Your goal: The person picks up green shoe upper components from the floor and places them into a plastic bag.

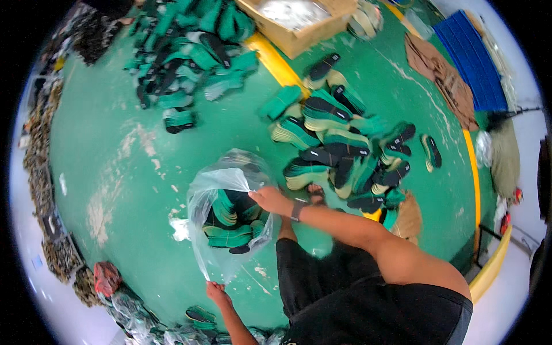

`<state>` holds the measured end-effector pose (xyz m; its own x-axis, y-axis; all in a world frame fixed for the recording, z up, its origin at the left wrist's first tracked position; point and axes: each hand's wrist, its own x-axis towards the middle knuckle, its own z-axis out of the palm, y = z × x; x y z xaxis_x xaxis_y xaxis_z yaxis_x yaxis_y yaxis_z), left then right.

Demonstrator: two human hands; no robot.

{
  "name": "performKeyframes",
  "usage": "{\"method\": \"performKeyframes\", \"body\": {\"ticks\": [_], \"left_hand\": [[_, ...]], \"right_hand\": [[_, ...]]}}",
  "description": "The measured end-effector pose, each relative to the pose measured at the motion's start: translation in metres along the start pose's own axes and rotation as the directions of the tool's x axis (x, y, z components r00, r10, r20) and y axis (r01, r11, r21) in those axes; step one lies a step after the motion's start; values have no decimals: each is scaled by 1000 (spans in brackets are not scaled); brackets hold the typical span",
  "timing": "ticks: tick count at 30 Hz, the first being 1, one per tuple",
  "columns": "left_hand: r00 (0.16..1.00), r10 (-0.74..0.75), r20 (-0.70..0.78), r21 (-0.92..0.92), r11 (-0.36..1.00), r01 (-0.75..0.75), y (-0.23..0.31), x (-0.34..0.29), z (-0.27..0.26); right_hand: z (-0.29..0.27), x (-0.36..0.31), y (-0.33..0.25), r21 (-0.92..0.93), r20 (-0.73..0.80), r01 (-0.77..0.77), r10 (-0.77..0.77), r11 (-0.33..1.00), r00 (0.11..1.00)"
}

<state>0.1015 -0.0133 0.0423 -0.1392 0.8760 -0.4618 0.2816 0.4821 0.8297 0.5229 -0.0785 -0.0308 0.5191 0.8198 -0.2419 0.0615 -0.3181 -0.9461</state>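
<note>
A large clear plastic bag [198,192] stands on the green floor in front of me, its mouth held wide. Inside it lie several bundles of green and black shoe insoles [225,208]. My right hand [270,200], with a band on its wrist, pinches the bag's rim at the right side and pulls the film taut across the opening. Lower down, my left hand [217,291] is closed on the near edge of the bag, which stretches down to it. Right of the bag a big heap of bundled insoles [339,149] spreads over the floor.
Another pile of green insoles [190,54] lies at the far left. An open cardboard box [305,31] with white contents stands at the back. Brown cloth [440,80] and a blue slatted panel [471,60] are far right. Stacked goods [43,155] line the left wall.
</note>
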Motion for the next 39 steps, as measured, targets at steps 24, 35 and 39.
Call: {"method": "performKeyframes", "body": {"ticks": [24, 35, 39], "left_hand": [[983, -95, 155, 857, 508, -86, -88, 11, -58], [923, -378, -77, 648, 684, 335, -75, -1, -15], [899, -419, -129, 34, 904, 426, -70, -18, -13]], "right_hand": [[-39, 193, 408, -652, -567, -533, 120, 539, 815], [-99, 150, 314, -452, -299, -223, 89, 864, 950], [-127, 70, 171, 204, 48, -438, 438, 876, 898]]}}
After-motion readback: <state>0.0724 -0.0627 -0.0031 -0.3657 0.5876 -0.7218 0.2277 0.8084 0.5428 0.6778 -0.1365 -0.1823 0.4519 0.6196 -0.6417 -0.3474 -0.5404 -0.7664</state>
